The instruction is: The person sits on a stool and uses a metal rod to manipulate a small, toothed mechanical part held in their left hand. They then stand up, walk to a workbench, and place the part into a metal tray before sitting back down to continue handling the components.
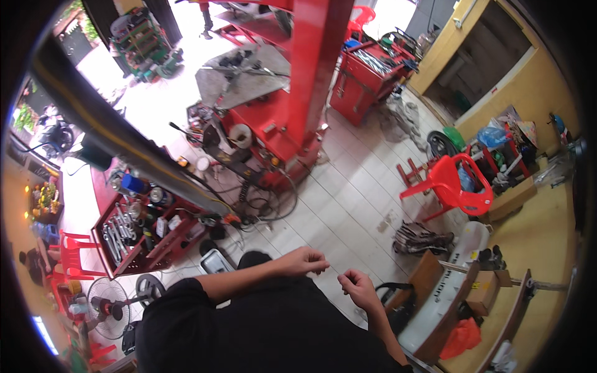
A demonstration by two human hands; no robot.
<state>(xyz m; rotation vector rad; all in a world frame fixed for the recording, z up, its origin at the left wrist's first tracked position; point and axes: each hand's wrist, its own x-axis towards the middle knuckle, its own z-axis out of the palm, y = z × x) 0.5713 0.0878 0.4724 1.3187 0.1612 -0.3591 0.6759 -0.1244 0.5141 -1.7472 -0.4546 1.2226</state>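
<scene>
In front of my dark-shirted body, my left hand [303, 261] reaches across from the left with its fingers curled together. My right hand [359, 288] faces it a short gap away, thumb and fingers drawn into a pinch. If either holds something, it is too small or too hidden to make out. Both hands hang in the air over the tiled floor [348, 205], touching none of the larger things around. The left hand's nearest neighbour is a white-and-black tray-like thing [215, 262] low beside my leg.
A red tool trolley [180, 252] with wrenches stands left, beside a fan [107, 308]. Ahead rises a red lift post [314, 74], with hoses [267, 205] at its base. A red plastic chair [444, 186] and a long white cylinder [444, 289] are on the right.
</scene>
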